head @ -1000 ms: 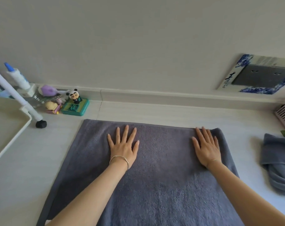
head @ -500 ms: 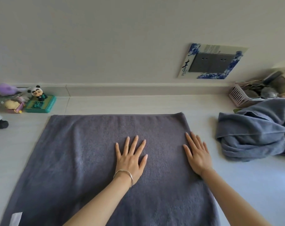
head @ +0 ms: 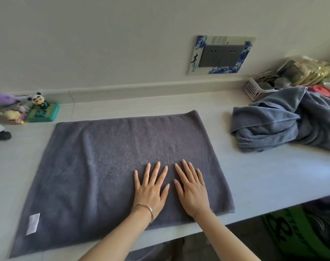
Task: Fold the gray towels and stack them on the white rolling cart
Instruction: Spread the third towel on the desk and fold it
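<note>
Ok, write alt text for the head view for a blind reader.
The left hand and right hand lie flat, side by side, on a gray towel spread on a pale counter; crumpled gray towels sit to its right.

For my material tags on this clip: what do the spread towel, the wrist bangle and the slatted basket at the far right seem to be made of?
Spread towel: terry cloth, probably cotton, matte gray, with a fuzzy looped nap. Bangle: likely silver-toned metal; it is thin with a bright glint. Basket: apparently moulded pink plastic, with uniform slats and a smooth finish.
</note>
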